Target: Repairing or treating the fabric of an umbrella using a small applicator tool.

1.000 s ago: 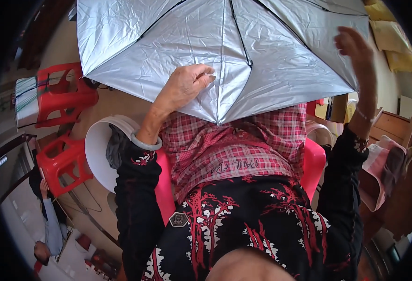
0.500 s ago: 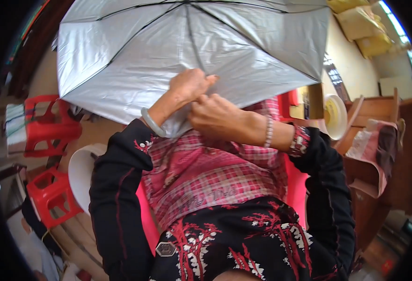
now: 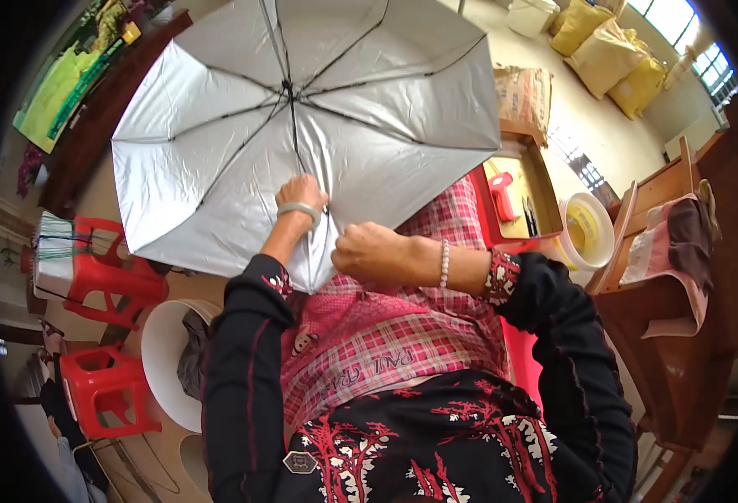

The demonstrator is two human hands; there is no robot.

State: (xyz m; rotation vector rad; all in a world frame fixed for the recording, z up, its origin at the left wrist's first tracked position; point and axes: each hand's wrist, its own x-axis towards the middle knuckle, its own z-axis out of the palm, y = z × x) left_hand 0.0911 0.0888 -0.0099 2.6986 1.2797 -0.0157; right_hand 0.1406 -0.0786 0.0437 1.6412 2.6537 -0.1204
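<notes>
"While both hands are busy there, where does the umbrella (image 3: 327,134) lie?"

"Spread open in front of the person, silver lining facing up, its near edge over the plaid cloth (image 3: 360,335) on the lap."

"How much room around it?"

"On the right, its corner reaches just beside the shallow box (image 3: 551,189); pale floor (image 3: 545,54) shows between that and the sacks (image 3: 610,57). On the left, the lower corner comes close to the red stool (image 3: 121,281)."

"And which way does it point?"

"Its ribs fan out from the dark hub (image 3: 287,90), and one canopy tip points down at the lap. A thicker dark line runs from the hub toward the top; I can't tell whether that's the shaft, so the long axis is uncertain."

"The hands?"

"The left hand (image 3: 299,194) is closed, fingertips pinching the lining by a rib. The right hand (image 3: 375,255) is curled beside the near edge, knuckles up; its fingertips are hidden, so I can't tell whether it grips anything."

"Anything cut off?"

"The far edge of the canopy, by the top of the view."
</notes>
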